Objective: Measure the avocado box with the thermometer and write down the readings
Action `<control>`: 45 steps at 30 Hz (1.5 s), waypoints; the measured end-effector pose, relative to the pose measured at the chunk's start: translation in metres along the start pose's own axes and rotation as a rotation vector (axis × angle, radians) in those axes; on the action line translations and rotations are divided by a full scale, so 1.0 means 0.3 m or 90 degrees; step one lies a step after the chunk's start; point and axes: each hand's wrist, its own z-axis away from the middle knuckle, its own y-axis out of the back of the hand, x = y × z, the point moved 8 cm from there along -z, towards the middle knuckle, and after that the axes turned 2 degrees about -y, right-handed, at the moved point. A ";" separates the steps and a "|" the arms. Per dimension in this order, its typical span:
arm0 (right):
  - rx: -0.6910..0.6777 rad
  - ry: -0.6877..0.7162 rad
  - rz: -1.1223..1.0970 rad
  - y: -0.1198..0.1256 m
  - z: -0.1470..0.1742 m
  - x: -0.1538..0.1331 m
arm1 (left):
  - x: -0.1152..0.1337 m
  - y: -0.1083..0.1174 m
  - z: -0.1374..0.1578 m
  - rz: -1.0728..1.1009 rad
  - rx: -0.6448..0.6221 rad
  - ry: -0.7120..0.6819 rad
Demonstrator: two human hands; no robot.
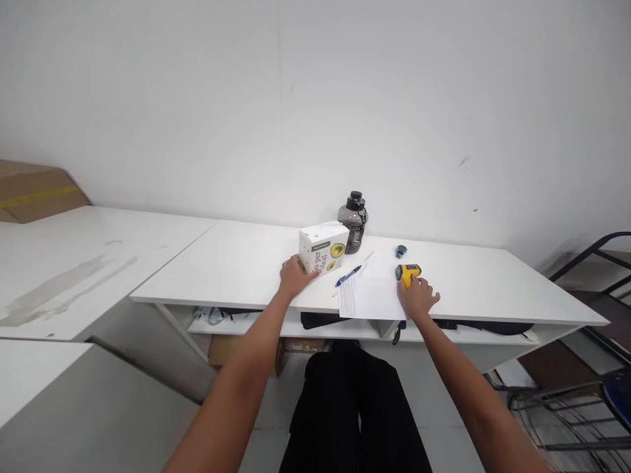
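A white carton with avocado pictures and "Meal" printed on it stands upright on the white desk. My left hand grips its lower left side, the thumb along the front. My right hand holds a small yellow-and-black handheld device on the desk, its near part hidden by my fingers. Between my hands lie a printed sheet of paper and a blue pen. Behind the carton's right side stands a grey translucent water jug with a black cap. Beyond the device sits a small dark blue object, too small to name.
The desk backs onto a white wall. Below it, a shelf holds cables and dark items. A cardboard box rests on the neighbouring table at far left. Metal-framed chairs stand at the right.
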 end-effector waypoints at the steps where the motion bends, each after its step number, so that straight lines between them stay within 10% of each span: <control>1: -0.011 0.000 0.005 -0.006 -0.011 -0.004 | -0.003 0.000 -0.001 -0.006 0.008 0.002; 8: 0.020 0.235 0.111 0.017 -0.079 -0.213 | -0.002 -0.010 -0.004 -0.021 0.000 -0.011; 13: -0.205 0.606 0.128 -0.066 0.047 -0.522 | 0.013 -0.013 -0.002 -0.035 -0.038 -0.019; 16: -0.273 0.662 0.143 -0.094 0.085 -0.609 | 0.005 -0.024 -0.003 -0.102 -0.044 -0.005; 24: -0.192 0.461 -0.193 0.052 0.043 -0.514 | -0.015 -0.065 -0.002 -0.257 -0.079 0.042; 30: -0.365 0.282 -0.624 0.047 0.127 -0.455 | -0.007 -0.072 -0.001 -0.251 -0.120 0.045; 45: -0.391 0.209 -0.600 -0.078 0.162 -0.416 | -0.008 -0.085 0.005 -0.263 -0.151 0.055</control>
